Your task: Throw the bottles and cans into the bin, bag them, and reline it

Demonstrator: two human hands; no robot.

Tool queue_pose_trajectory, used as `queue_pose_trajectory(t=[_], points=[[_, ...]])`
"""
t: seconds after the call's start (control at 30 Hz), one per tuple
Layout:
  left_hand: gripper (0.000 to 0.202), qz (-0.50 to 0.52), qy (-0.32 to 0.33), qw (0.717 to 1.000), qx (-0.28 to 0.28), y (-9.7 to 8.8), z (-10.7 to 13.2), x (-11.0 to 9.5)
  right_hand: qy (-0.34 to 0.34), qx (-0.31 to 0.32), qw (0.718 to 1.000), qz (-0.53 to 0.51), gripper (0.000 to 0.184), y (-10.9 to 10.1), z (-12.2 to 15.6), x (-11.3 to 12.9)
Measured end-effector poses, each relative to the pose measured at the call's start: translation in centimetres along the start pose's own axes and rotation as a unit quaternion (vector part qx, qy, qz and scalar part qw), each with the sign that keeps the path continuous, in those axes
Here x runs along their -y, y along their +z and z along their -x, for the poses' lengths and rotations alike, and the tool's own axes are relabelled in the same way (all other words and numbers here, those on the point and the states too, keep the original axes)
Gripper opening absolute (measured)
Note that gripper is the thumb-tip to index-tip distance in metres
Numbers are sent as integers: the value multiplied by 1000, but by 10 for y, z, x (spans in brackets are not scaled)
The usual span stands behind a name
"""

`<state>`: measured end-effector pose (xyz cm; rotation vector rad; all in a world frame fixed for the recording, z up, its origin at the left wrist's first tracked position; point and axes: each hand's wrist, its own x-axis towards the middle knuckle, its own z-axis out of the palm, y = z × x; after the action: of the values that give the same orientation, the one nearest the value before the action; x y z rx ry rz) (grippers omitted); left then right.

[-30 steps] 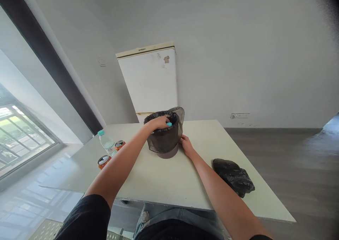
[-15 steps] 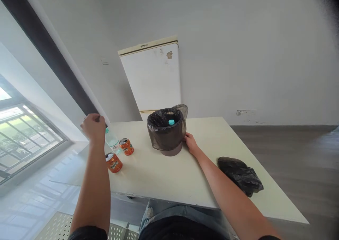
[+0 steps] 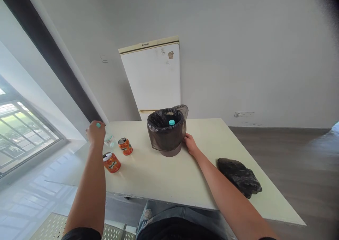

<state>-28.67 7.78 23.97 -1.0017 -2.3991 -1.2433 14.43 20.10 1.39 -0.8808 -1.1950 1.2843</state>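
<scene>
My left hand (image 3: 95, 132) is closed around the neck of a clear plastic bottle (image 3: 109, 140), whose turquoise cap shows between the fingers. Part of the bottle's body is hidden behind the hand. Two orange soda cans stand to its right, the nearer can (image 3: 111, 162) and the farther can (image 3: 125, 146). A small brown trash bin (image 3: 171, 151), lined with a black plastic bag (image 3: 167, 137), stands mid-table. Inside the bag, a turquoise bottle cap (image 3: 172, 122) sticks up. My right hand (image 3: 191, 144) grips the bin's right side, fingertips partly hidden behind it.
A crumpled black plastic bag (image 3: 239, 177) lies on the right of the pale table (image 3: 159, 183). Behind the table stands a white refrigerator (image 3: 152, 79). A barred window (image 3: 23, 134) is at left, and a perforated metal chair (image 3: 50, 227) is below.
My left hand has come down onto the bottle's top and closed on it, with the cap now between the fingers. My right hand stays on the bin. The view has shifted slightly.
</scene>
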Motion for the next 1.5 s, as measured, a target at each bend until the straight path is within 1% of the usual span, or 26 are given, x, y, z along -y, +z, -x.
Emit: queue_pose_trajectory(t=[0.07,0.13,0.17,0.2,0.23,0.27,0.3,0.37,0.47,0.57,0.63,0.73,0.9,1.0,1.07,1.13,1.23,1.33,1.5], points=[[14,20,21,998,-51,-15,-1,-20,0,0,1000,-1,25,-1,-1,-2],[16,56,64,991,-107,-31,2,-47,-1,0,1000,0,24,-1,-2,-4],[15,101,102,978,-149,-38,6,-63,-2,1,1000,0,24,-1,-2,-4],[14,153,151,963,-166,-45,11,-81,-2,2,1000,1,24,-1,-2,-4],[13,207,194,945,-163,-50,19,-99,-2,4,1000,1,24,-2,-2,-4],[14,259,240,924,-145,-53,28,-117,-2,7,1000,2,24,-2,-2,-4],[15,300,273,905,-126,-55,37,-134,-2,12,1000,3,25,-2,-2,-4],[15,349,303,882,-90,-52,58,-167,-1,22,1000,6,26,-2,-1,-4],[14,354,327,876,25,-34,87,-207,0,32,999,17,31,-4,0,-6],[15,308,354,871,145,-10,106,-231,-2,38,999,30,38,-5,0,-8],[15,276,365,868,191,5,109,-239,-5,41,998,36,40,-5,-1,-9],[13,238,377,870,210,22,104,-244,-7,41,998,43,40,-4,-2,-9],[12,189,374,877,236,43,87,-239,-5,33,999,40,40,-2,-2,-5],[17,132,379,872,281,57,86,-234,-3,24,999,37,37,-1,-2,-3],[21,76,390,863,312,66,88,-231,-1,19,999,36,35,-1,-2,-2],[21,43,407,851,329,74,90,-229,1,16,999,37,33,-1,-2,-1],[16,27,433,833,344,85,95,-229,4,12,999,39,32,-2,-2,-1],[20,9,457,810,368,93,99,-231,5,13,999,43,35,-2,-1,-1],[19,-14,475,787,394,101,105,-231,6,17,999,48,40,-1,1,1]])
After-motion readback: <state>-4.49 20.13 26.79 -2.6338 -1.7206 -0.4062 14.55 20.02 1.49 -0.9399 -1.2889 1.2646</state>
